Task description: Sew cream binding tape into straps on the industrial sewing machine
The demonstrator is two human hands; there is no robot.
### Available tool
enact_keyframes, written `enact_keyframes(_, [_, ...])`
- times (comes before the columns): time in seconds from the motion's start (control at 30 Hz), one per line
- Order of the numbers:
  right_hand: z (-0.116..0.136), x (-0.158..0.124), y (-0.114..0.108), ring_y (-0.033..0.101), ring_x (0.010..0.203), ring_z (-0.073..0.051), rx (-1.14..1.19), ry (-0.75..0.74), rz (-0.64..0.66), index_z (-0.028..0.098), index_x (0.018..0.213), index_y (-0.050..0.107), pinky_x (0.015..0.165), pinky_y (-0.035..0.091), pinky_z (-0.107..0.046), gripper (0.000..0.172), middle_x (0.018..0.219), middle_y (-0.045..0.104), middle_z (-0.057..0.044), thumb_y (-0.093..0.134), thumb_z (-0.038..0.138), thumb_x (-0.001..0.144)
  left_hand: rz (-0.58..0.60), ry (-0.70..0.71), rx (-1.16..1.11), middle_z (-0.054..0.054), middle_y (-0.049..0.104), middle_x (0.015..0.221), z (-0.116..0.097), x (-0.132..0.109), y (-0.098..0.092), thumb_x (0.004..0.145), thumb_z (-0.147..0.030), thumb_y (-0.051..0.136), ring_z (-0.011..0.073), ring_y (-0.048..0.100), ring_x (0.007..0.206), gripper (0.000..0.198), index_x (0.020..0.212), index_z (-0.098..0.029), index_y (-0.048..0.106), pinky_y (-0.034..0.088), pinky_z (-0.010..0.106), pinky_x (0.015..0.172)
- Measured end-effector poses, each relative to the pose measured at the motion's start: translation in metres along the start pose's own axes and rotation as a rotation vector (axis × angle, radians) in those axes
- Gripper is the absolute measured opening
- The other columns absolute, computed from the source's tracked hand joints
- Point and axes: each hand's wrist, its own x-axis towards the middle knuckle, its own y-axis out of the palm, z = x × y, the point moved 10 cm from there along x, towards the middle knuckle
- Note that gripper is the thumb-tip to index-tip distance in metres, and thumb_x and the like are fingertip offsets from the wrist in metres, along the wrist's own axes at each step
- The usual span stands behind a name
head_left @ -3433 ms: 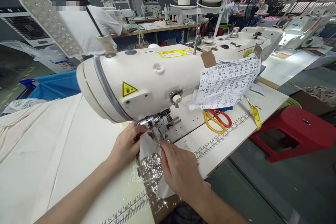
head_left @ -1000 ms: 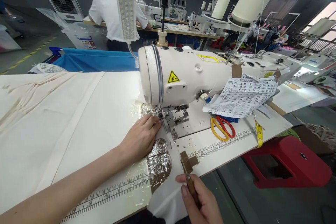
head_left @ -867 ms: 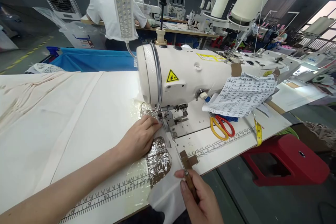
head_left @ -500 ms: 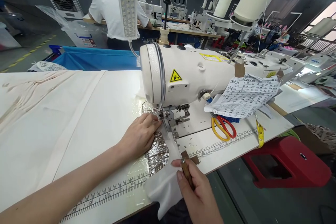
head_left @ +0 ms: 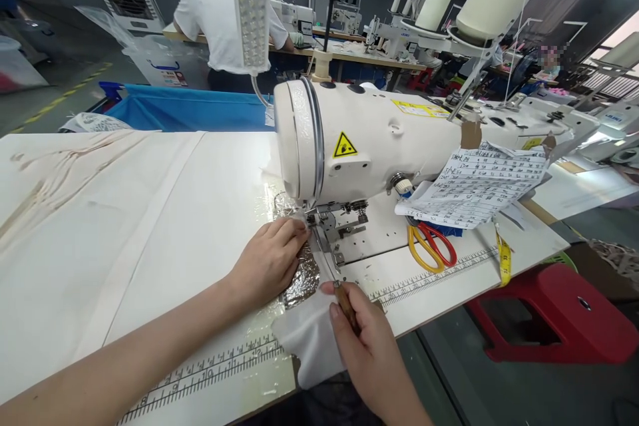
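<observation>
**Left hand** (head_left: pixel 269 261): laid flat, fingers together, pressing the white cloth (head_left: pixel 309 343) onto the table (head_left: pixel 150 213) just left of the presser foot (head_left: pixel 327 223). It grips nothing.

**Right hand** (head_left: pixel 369 346): closed round the wooden handle of a thin pointed tool (head_left: pixel 343 296), with the metal tip aimed at the foot.

**Cloth:** lies under the foot, its near end hanging over the table's front edge. A crinkled shiny patch (head_left: pixel 302 279) lies beside it.

**Progress, as judged:** the cloth is placed and steadied. The needle is hidden, so whether any seam is sewn cannot be told.

**Room:** wide bare tabletop to the left, and the sewing machine (head_left: pixel 379 140) close above. Scissors (head_left: pixel 432 247) and a paper sheet (head_left: pixel 479 183) lie to the right, well apart from both hands.
</observation>
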Motion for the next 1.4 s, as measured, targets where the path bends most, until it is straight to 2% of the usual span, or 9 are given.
enact_keyframes(0.27, [0.001,0.009,0.004,0.069,0.089,-0.02,-0.027,0.012,0.036,0.018,0.121,0.062,0.077,0.052,-0.028,0.031,0.101,0.073,-0.006,0.042,0.029,0.1,-0.023,0.088,-0.055,0.014,0.066,0.107,-0.016,-0.003,-0.005,0.095,-0.01,0.04,0.0258,0.06,0.1,0.029,0.11,-0.01,0.064,0.055,0.039,0.077])
enact_keyframes(0.53, [0.006,0.014,0.004,0.07,0.097,-0.022,-0.077,-0.043,0.002,0.019,0.113,0.061,0.08,0.052,-0.029,0.025,0.107,0.074,-0.008,0.041,0.026,0.1,0.02,0.046,0.073,0.017,0.065,0.111,-0.01,0.0,0.003,0.095,-0.015,0.038,0.029,0.059,0.1,0.034,0.113,-0.004,0.065,0.056,0.042,0.076])
enact_keyframes(0.63, [0.01,0.013,0.005,0.07,0.089,-0.022,-0.116,-0.085,-0.015,0.019,0.111,0.061,0.074,0.053,-0.029,0.024,0.098,0.073,-0.007,0.041,0.026,0.1,0.035,0.02,0.088,0.018,0.064,0.112,-0.007,0.0,0.005,0.094,-0.017,0.039,0.0298,0.058,0.101,0.036,0.115,-0.004,0.065,0.056,0.043,0.078])
enact_keyframes(0.73, [0.022,0.009,0.005,0.069,0.077,-0.02,-0.136,-0.195,-0.039,0.02,0.11,0.06,0.066,0.051,-0.027,0.022,0.089,0.071,-0.005,0.04,0.025,0.102,0.059,-0.009,0.072,0.018,0.062,0.112,-0.002,-0.001,0.008,0.094,-0.017,0.039,0.0293,0.057,0.1,0.037,0.119,-0.004,0.064,0.056,0.043,0.08])
enact_keyframes(0.87, [0.055,0.0,0.006,0.069,0.086,-0.019,-0.157,-0.446,-0.078,0.018,0.122,0.056,0.071,0.053,-0.027,0.029,0.101,0.072,-0.008,0.04,0.014,0.098,0.096,-0.038,0.009,0.018,0.061,0.112,0.002,0.002,0.013,0.09,-0.015,0.044,0.028,0.056,0.1,0.037,0.12,-0.005,0.063,0.057,0.043,0.085])
enact_keyframes(1.0, [0.089,-0.013,0.014,0.068,0.081,-0.019,-0.164,-0.654,-0.084,0.014,0.122,0.056,0.071,0.053,-0.027,0.031,0.094,0.071,-0.009,0.042,0.011,0.094,0.204,-0.098,0.03,0.015,0.063,0.101,0.004,0.014,0.019,0.088,-0.012,0.047,0.0266,0.057,0.089,0.025,0.1,-0.011,0.068,0.056,0.038,0.073])
enact_keyframes(1.1, [0.101,-0.026,0.019,0.069,0.081,-0.02,-0.199,-0.734,-0.108,0.013,0.123,0.054,0.072,0.055,-0.027,0.032,0.095,0.073,-0.01,0.042,0.01,0.094,0.241,-0.179,0.037,0.013,0.065,0.092,0.011,0.021,0.02,0.084,-0.004,0.044,0.025,0.057,0.082,0.025,0.087,-0.014,0.068,0.053,0.034,0.064])
enact_keyframes(1.2, [0.092,-0.031,0.017,0.071,0.08,-0.021,-0.263,-0.684,-0.134,0.013,0.123,0.054,0.069,0.055,-0.028,0.032,0.094,0.073,-0.009,0.04,0.011,0.094,0.181,-0.231,0.004,0.012,0.067,0.092,0.022,0.022,0.018,0.092,-0.012,0.043,0.0247,0.061,0.083,0.025,0.089,-0.015,0.068,0.054,0.034,0.066])
enact_keyframes(1.4, [0.037,-0.002,-0.006,0.075,0.076,-0.026,-0.499,-0.337,-0.232,0.01,0.123,0.057,0.059,0.052,-0.033,0.03,0.098,0.078,-0.011,0.04,0.02,0.101,0.026,-0.337,-0.342,0.007,0.072,0.094,0.053,0.013,0.018,0.096,-0.04,0.046,0.0211,0.067,0.088,0.035,0.086,-0.019,0.072,0.056,0.033,0.078])
